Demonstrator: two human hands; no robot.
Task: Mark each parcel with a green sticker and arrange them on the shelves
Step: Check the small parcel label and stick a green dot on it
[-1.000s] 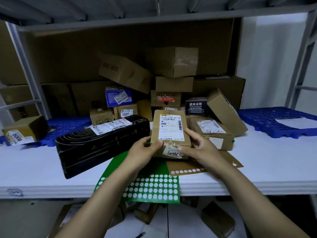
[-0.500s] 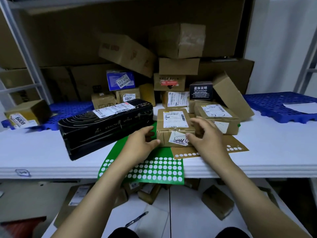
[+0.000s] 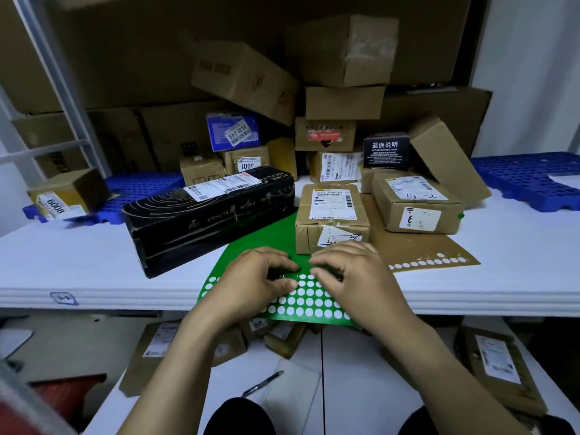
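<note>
Two hands work at the near edge of the white shelf [image 3: 94, 262]. At the far left, a small carton marked 6008 [image 3: 67, 196] sits on a blue pallet [image 3: 141, 189]. Right of it, a long black box [image 3: 207, 215] lies at an angle, its near right end just beside the green sticker sheet [image 3: 260, 237]. The sheet lies flat and overhangs the shelf's near edge.

The left hand [image 3: 254, 277] and the right hand [image 3: 354, 274] rest side by side on the sheet. Their fingers are bent, and the tips are close together on the rows of dots. I cannot tell whether either hand pinches a sticker.

Just beyond the fingertips, a brown parcel [image 3: 332, 215] with a white label stands on the far part of the sheet. To its right lies a brown sticker sheet [image 3: 417, 249]. On the far part of that sheet rests a second labelled parcel [image 3: 414, 205] with a green dot [image 3: 460, 216] at its right end.
</note>
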